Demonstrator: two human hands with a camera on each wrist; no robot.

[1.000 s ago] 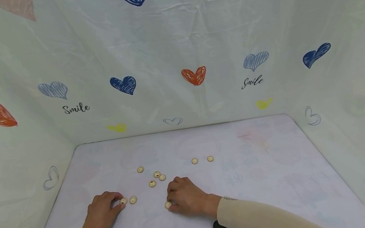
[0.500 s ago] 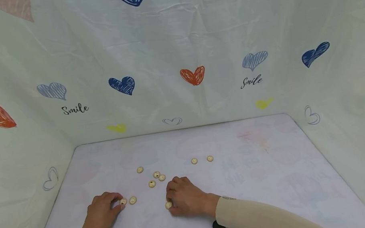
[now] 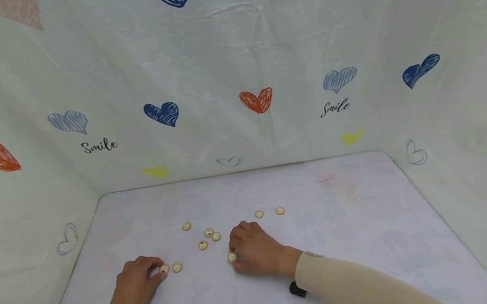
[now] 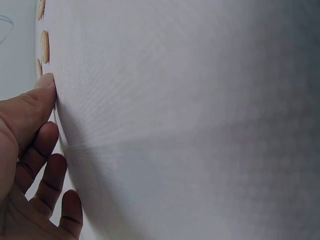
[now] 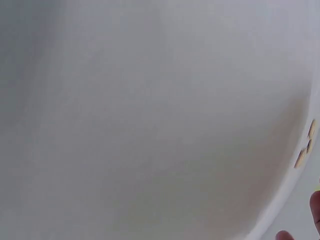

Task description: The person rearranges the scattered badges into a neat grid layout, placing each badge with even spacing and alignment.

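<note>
In the head view my left hand rests low on the white table, its thumb and index fingertips pinching a round tan wooden button. Right beside it lies a second wooden button. The left hand shows thumb and fingertips close to the tabletop in its wrist view, with a button beyond the thumb. To the right, my right hand holds another wooden button between thumb and fingers. Only fingertips of the right hand enter its own wrist view, and its button is mostly out of frame.
A small cluster of wooden buttons lies between the hands, farther back. One button sits behind it to the left, and two buttons lie back right. A white curtain printed with hearts hangs around the table's sides and back.
My right hand has moved away from me and slightly right, carrying its wooden button with it. The left hand and the other buttons stay where they were.
</note>
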